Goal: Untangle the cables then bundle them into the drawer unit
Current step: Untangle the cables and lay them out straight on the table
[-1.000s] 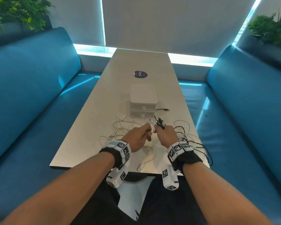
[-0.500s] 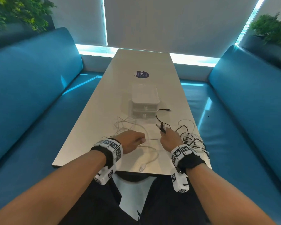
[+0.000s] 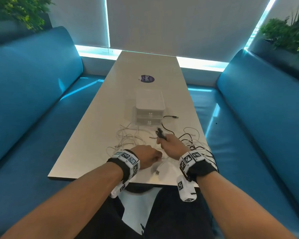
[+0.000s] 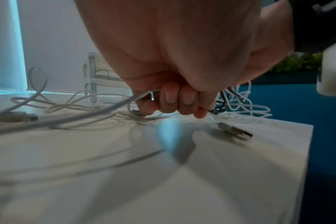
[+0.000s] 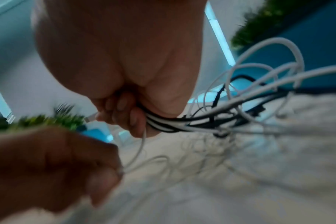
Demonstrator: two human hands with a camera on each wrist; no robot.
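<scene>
A white two-drawer unit (image 3: 149, 107) stands mid-table, both drawers closed. White cables (image 3: 128, 137) sprawl in front of it on the left; a black and white tangle (image 3: 193, 144) lies at the right edge. My right hand (image 3: 169, 144) grips a bunch of black and white cables (image 5: 163, 122), with connector ends (image 3: 160, 132) sticking up from the fist. My left hand (image 3: 148, 158) sits low on the table, curled round a thin white cable (image 4: 144, 97) whose USB plug (image 4: 235, 131) lies just past the fingers (image 4: 182, 101).
The long pale table (image 3: 93, 135) has a round purple sticker (image 3: 146, 78) beyond the drawer unit. A black cable end (image 3: 171, 116) lies right of the unit. Blue benches (image 3: 33, 109) flank both sides; the near table edge is just under my wrists.
My hands, close together and raised a second ago, have come apart. The left hand dropped to the table, drawing a white cable toward me; the right kept its bunch and shifted slightly right.
</scene>
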